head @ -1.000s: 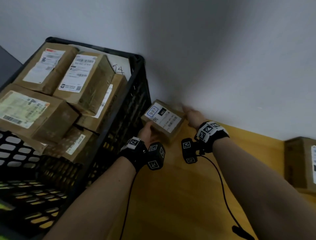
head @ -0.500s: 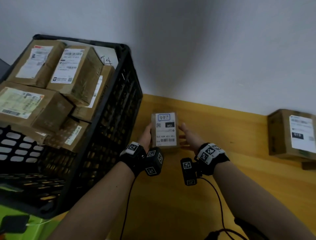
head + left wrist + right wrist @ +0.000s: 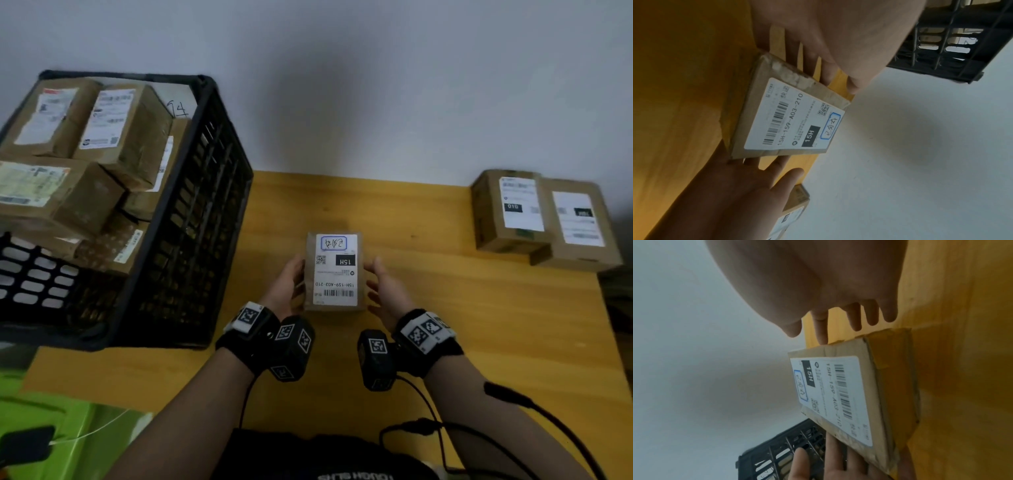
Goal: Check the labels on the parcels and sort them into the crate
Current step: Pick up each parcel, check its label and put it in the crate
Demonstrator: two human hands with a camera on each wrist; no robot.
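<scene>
A: What is left of the fingers?
B: The black crate (image 3: 191, 219), full of boxes. The left hand (image 3: 286, 284) supports the small parcel (image 3: 334, 270), fingers straight under it.
A: And on the right?
B: The right hand (image 3: 385, 291) is spread wide; whether it touches, I cannot tell. Two more parcels (image 3: 544, 219) lie far beyond it.

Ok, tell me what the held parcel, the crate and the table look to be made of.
Parcel: brown cardboard, matte, clear glossy tape on its edges, white paper label.
Crate: black moulded plastic, judging by its slotted lattice walls.
Table: yellow wood or wood-look laminate, smooth, faint grain lines; which one is unclear.
</scene>
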